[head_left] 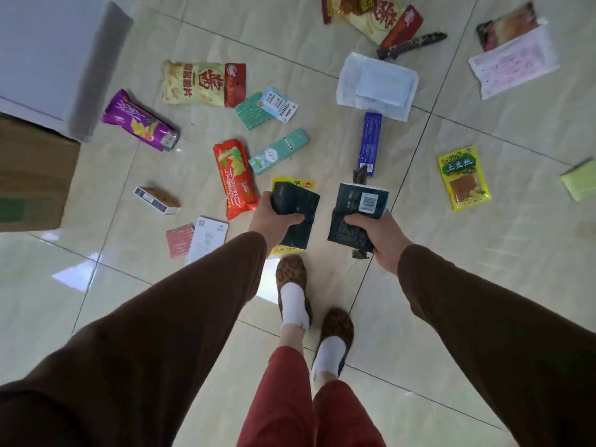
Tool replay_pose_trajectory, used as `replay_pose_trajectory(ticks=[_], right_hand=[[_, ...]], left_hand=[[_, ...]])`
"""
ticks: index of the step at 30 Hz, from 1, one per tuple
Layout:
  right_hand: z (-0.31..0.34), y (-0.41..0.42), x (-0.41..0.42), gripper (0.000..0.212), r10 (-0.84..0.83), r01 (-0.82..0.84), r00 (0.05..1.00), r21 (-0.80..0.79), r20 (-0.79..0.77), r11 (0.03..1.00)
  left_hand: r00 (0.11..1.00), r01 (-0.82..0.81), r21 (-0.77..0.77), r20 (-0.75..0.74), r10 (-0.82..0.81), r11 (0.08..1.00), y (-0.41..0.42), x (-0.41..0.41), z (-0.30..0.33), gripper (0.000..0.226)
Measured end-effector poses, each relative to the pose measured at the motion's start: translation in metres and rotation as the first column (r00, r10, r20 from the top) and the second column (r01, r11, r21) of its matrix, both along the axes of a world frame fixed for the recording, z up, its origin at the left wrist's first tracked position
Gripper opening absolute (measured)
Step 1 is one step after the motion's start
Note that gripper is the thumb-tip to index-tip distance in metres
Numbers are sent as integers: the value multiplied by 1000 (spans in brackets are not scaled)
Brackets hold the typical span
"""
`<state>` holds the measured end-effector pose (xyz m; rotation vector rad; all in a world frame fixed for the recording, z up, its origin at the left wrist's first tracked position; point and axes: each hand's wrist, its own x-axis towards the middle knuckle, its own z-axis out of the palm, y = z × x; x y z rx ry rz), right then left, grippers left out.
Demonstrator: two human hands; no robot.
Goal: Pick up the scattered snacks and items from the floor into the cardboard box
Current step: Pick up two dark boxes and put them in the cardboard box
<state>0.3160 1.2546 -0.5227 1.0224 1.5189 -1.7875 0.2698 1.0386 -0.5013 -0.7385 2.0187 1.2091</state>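
My left hand (269, 217) grips a dark green packet (295, 209) held above the floor. My right hand (377, 237) grips a second dark green packet (356, 211) with a white barcode label. The cardboard box (29, 175) stands at the left edge, partly cut off. Scattered on the tiles lie a red chip bag (235, 179), a purple snack bag (138, 121), a yellow chip bag (200, 83), a teal box (277, 151), a blue box (371, 143) and a yellow packet (464, 179). Another yellow packet (295, 182) lies mostly hidden under my left hand.
A white cabinet (54, 56) stands at the top left beside the box. A white pouch (377, 85), a pink-white pack (512, 66), more chip bags (377, 17), a small carton (156, 200) and white cards (206, 238) lie around. My slippered feet (309, 304) stand below the hands.
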Motion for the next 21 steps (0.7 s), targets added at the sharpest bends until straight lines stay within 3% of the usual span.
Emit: replay_pose_trajectory(ticks=[5, 13, 21], right_hand=[[44, -58, 9, 71, 128, -127, 992, 50, -18, 991], [100, -218, 22, 48, 268, -265, 962, 53, -59, 963], [141, -408, 61, 47, 304, -297, 950, 94, -71, 950]], left_hand=[[990, -137, 8, -32, 137, 991, -64, 40, 45, 61], [937, -342, 33, -67, 343, 939, -217, 99, 98, 55], [887, -451, 59, -86, 454, 891, -404, 163, 128, 49]])
